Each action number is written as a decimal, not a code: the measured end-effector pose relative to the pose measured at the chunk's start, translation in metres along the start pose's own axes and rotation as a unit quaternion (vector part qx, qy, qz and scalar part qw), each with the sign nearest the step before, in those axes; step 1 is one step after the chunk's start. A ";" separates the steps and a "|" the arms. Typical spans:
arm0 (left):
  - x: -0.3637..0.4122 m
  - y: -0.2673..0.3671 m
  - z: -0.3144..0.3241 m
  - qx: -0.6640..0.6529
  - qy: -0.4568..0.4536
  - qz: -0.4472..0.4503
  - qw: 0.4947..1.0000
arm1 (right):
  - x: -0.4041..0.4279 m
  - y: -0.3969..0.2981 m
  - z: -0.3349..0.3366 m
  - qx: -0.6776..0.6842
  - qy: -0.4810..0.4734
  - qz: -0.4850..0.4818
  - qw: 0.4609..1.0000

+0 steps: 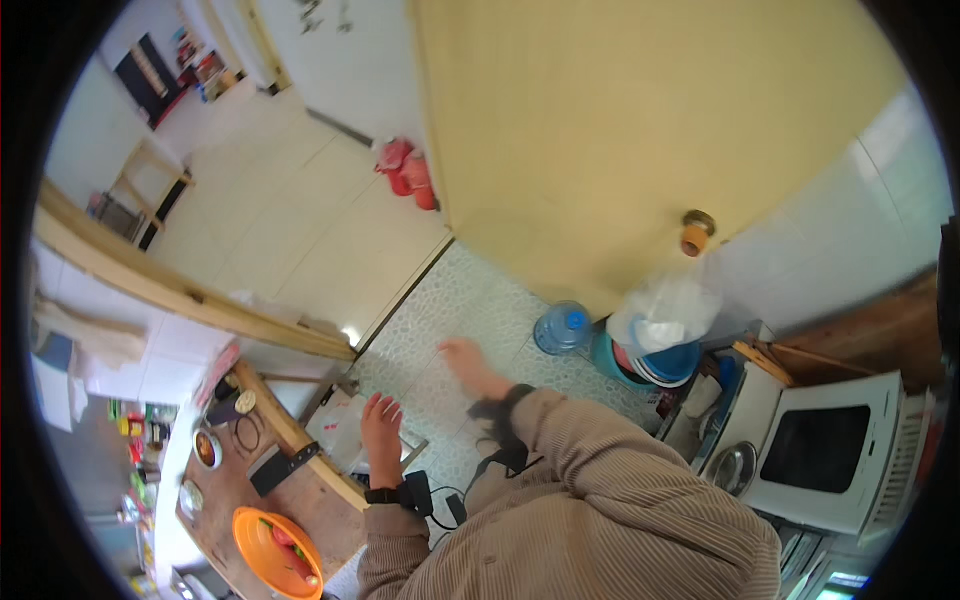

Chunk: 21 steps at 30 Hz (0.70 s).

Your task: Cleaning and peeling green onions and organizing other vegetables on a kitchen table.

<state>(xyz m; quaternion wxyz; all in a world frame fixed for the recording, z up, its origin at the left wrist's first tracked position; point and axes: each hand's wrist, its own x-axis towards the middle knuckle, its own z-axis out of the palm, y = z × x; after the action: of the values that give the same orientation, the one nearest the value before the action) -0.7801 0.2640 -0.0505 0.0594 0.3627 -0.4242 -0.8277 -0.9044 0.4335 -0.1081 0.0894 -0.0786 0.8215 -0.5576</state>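
Note:
My left hand [383,431] is raised beside the wooden table [330,501], its fingers spread and nothing in them. My right hand [470,367] is blurred above the patterned floor; no object shows in it, and its finger positions are unclear. A cleaver [276,469] with a dark handle lies on the table near my left hand. Closer to me on the same table is an orange plastic basin [251,529] containing red and green vegetables. Toward the table's far end sits a white bowl [208,448] with brown food in it.
A blue water jug [561,330] stands on the floor by the yellow door [600,150]. Basins [616,367] and a clear plastic bag [671,307] are beside it. To the right is a white microwave oven [829,450]. A doorway at upper left opens onto tiled floor [330,210].

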 end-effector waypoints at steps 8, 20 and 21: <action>0.003 -0.059 0.167 0.231 -0.144 -0.046 0.961 | -0.045 0.006 -0.238 0.305 0.323 0.151 0.883; -0.005 -0.160 0.411 0.387 -0.352 0.177 0.834 | -0.043 -0.025 -0.494 0.004 0.599 -0.101 0.795; -0.005 -0.173 0.434 0.400 -0.376 0.231 0.803 | -0.035 -0.011 -0.503 0.003 0.604 -0.103 0.790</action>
<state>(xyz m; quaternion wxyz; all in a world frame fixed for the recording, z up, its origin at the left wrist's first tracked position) -1.0230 0.6616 -0.0127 -0.0656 -0.0937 -0.7783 -0.6174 -0.9878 0.8909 0.0862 -0.4831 0.1907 0.6935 -0.4992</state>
